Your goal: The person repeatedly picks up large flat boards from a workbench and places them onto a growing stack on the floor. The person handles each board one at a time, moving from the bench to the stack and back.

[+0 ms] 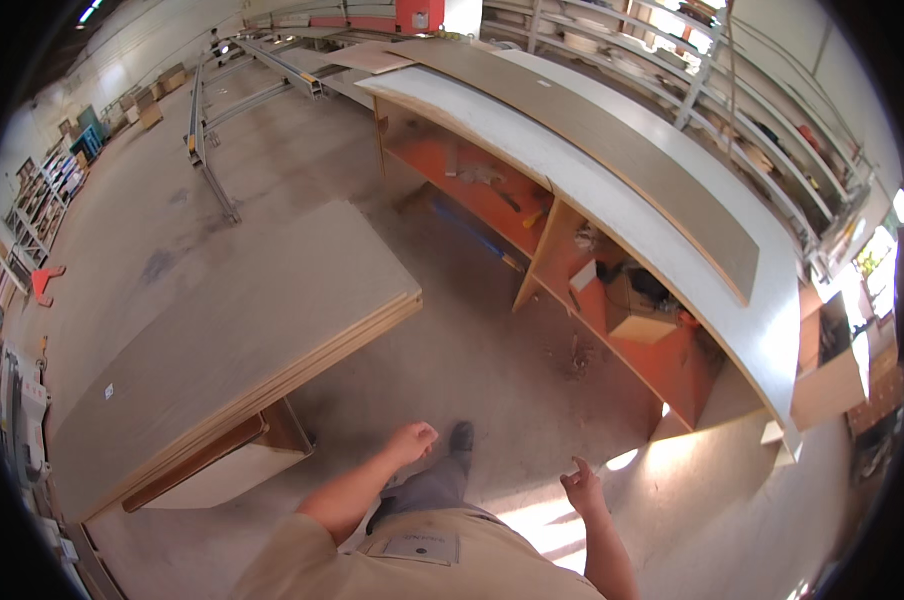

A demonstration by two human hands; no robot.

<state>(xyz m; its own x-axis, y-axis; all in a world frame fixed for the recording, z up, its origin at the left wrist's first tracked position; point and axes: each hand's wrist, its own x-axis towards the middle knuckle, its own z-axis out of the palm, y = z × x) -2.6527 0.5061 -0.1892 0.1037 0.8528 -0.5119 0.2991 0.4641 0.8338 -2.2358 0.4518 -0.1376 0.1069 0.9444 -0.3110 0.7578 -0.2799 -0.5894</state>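
Observation:
My left hand hangs in the air, its fingers loosely curled with nothing visible in them. It is nearest to the stack of flat brown boards, apart from the front edge. To the right, my right hand hangs over the floor with its fingers partly spread and holds nothing. Beyond it stands a long workbench with a pale top. A long brown panel lies lengthwise on this bench.
Beneath the bench, orange shelves hold a cardboard box and loose tools. A metal frame stands at the far left. Racks line the right wall. A red object sits on the floor at left. My shoe is on the aisle floor.

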